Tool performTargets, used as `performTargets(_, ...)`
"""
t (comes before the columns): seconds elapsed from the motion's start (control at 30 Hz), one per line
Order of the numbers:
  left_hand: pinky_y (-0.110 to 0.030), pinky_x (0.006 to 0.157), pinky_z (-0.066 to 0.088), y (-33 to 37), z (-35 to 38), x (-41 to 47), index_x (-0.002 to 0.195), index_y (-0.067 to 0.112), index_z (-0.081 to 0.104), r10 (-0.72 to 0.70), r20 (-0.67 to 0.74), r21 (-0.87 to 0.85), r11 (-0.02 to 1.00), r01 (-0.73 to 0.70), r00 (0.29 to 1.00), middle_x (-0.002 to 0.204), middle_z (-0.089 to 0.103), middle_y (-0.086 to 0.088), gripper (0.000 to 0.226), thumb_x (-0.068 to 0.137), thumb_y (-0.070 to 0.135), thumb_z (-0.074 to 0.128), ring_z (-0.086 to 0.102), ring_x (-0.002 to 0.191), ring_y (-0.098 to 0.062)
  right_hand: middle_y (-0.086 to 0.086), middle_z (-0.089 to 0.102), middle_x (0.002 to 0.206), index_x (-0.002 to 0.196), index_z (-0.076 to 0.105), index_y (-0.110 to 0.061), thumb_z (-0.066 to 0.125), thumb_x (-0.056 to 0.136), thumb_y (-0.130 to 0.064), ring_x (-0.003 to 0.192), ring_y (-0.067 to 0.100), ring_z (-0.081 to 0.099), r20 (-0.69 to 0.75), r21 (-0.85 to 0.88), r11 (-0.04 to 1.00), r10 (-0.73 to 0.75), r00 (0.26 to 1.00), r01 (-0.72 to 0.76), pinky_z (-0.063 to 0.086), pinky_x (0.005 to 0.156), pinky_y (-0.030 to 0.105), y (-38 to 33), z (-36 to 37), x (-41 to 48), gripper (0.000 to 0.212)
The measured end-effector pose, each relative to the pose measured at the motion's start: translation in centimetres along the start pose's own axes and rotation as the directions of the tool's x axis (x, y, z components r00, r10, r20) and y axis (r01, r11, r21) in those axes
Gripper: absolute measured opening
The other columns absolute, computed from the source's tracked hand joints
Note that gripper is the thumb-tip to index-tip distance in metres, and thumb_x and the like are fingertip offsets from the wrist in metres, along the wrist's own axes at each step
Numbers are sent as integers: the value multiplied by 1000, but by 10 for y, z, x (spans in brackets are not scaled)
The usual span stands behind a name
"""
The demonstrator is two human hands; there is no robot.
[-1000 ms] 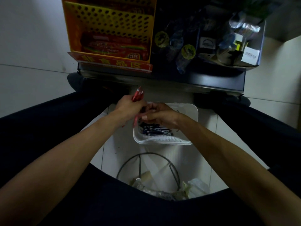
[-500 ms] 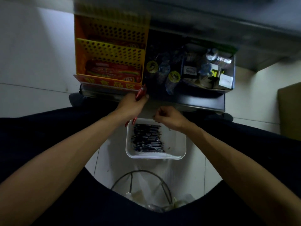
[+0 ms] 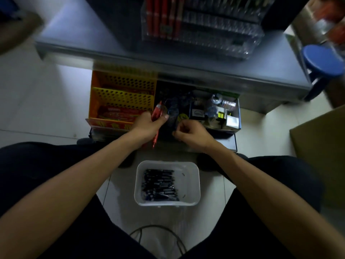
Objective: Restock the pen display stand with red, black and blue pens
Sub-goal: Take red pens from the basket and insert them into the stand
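Observation:
My left hand (image 3: pixel 148 124) is closed around a bundle of red pens (image 3: pixel 156 114), their ends sticking out above and below the fist. Just to its right, my right hand (image 3: pixel 192 132) is curled with nothing visible in it. Both hands hover in front of a low shelf. On the floor between my knees sits a white tub (image 3: pixel 194 172) holding many dark pens (image 3: pixel 160 185). On the grey counter above stands a clear pen display stand (image 3: pixel 214 32), blurred, with red pens (image 3: pixel 162 15) filling its left slots and dark ones further right.
Under the counter (image 3: pixel 115 51) an orange perforated basket (image 3: pixel 123 94) holds red packets; beside it is a dark box of small goods (image 3: pixel 214 111). A blue stool (image 3: pixel 323 60) stands at right, a cardboard box (image 3: pixel 321 152) lower right, a wire-rimmed bin (image 3: pixel 158 238) at the bottom.
The view has tilted upward, bringing the counter and the pen stand into sight. Both hands have lifted out of the tub; the left still grips the red pens.

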State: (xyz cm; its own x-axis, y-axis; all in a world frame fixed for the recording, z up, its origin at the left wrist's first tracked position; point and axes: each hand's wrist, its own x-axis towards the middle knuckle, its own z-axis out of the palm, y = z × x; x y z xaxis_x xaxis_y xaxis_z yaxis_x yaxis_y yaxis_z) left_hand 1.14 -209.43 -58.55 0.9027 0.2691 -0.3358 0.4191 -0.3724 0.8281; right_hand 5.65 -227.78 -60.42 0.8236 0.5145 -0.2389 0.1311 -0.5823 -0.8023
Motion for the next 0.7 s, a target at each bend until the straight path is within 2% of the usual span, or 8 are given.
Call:
performTargets(0.1,-27,44,33,17,-9,-3,60,20,42,45,-32,16,999,-45,998,53,41,1,48,94,46,62,45,47,-13,15,68,77,79,61,-13,68,88,-29,66,22,60,-43,12,999,-39,998,40,52,68,47,-12,-6,-5,20)
performTargets(0.17,-18,36,29,27,-16,-6,59,22,39,92,-40,19,996,-92,995,50,39,3,50,94,47,62,41,37,-6,15,67,75,77,61,-15,67,88,-32,64,19,58,-66,34,997,-69,995,72,52,65,46,-20,-11,-8,21)
performTargets(0.23,-14,36,29,36,-22,-11,59,20,41,146,-34,0,989,-146,989,48,41,2,49,94,46,62,42,32,-2,14,68,74,76,60,-19,67,86,-35,64,21,60,-86,71,992,-96,992,102,52,65,47,-29,-15,-13,20)
performTargets(0.37,-22,46,39,53,-24,-14,63,17,49,190,-4,-45,981,-190,982,47,49,1,45,92,48,64,52,36,-4,14,69,72,77,60,-20,67,86,-36,71,40,65,-140,165,974,-133,981,155,52,68,55,-43,-21,-18,19)
performTargets(0.5,-25,53,44,69,-25,-13,69,12,62,220,33,-107,971,-215,975,49,59,0,44,88,51,67,59,45,-9,8,70,72,82,61,-24,65,92,-32,70,36,67,-245,233,945,-170,955,228,54,68,56,-59,-26,-20,14)
performTargets(0.6,-30,55,49,81,-25,-10,71,11,66,233,32,-172,959,-224,972,53,60,0,45,82,54,73,59,49,-13,10,71,86,96,65,-19,63,92,-35,84,36,68,-326,279,913,-201,924,297,56,77,58,-70,-31,-21,17)
performTargets(0.7,-36,59,52,94,-28,-5,70,11,64,238,-9,-230,945,-234,971,59,62,-6,45,77,54,77,62,55,-19,12,72,94,106,66,-12,67,94,-17,91,31,69,-359,320,884,-221,907,342,57,83,48,-82,-39,-20,13)
